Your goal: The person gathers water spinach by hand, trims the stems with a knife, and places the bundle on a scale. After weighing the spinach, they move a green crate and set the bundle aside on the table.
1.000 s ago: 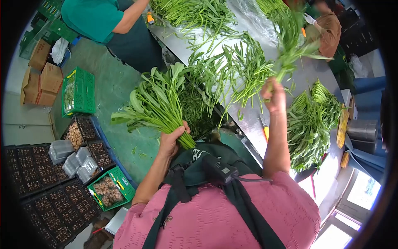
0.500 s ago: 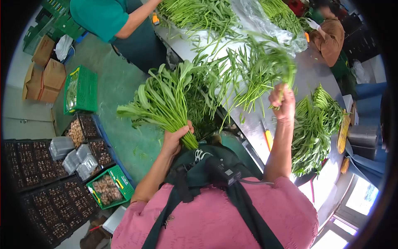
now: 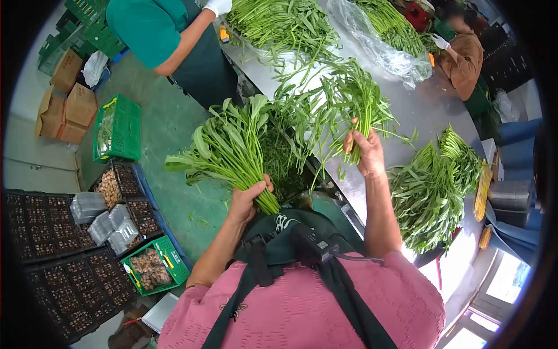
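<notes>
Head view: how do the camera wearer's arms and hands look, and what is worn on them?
Both the left hand and the right hand are bare, with no gloves. The arms are uncovered up to the short sleeves of a pink textured top. Dark straps cross the shoulders, with a black box and a thin cable between them.

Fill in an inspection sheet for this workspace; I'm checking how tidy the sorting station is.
Surface: metal table, bare in the middle, greens around it.
Job's things: leafy bundle and smaller bunch, both held; pile at the table's right.
Clutter: loose heap and plastic sheet at the far end.
Hands: left hand shut on the bundle's stems; right hand shut on the bunch.
Cables: one cable from a chest-worn device.
Surroundings: green crate, boxes and black trays on the floor; person in green and person in brown at the table.
</notes>
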Action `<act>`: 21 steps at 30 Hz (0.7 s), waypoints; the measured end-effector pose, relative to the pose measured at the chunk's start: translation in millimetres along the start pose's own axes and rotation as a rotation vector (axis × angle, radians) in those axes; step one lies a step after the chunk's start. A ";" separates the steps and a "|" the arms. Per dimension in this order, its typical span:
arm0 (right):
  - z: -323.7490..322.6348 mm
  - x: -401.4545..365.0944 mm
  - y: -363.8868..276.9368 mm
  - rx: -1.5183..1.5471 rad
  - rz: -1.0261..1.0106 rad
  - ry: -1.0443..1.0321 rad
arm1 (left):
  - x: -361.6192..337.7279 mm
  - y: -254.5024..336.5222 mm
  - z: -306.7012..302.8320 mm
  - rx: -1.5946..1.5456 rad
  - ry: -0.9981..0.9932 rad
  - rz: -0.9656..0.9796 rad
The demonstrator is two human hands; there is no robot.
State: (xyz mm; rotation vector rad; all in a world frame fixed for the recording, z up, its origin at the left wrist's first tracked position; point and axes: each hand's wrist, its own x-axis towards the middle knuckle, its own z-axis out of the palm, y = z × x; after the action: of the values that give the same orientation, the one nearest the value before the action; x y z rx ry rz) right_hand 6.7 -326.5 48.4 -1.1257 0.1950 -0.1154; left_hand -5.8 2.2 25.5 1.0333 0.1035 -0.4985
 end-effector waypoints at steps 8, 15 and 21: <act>38.2 -107.6 75.9 -0.582 0.244 -0.267 | 1.2 0.5 -5.2 0.019 -0.005 0.006; 62.8 -90.8 69.7 -0.197 0.269 -0.147 | 6.8 1.1 -0.5 0.007 -0.033 -0.066; 113.3 -75.4 66.8 -0.803 0.062 -0.295 | 14.2 -0.8 12.2 -0.023 -0.097 -0.123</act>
State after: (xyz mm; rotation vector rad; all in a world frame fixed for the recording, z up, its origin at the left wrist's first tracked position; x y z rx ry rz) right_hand -43.3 -183.5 42.4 -1.9150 0.0020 0.2055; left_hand 4.6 -13.4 26.7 0.9828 0.0869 -0.6566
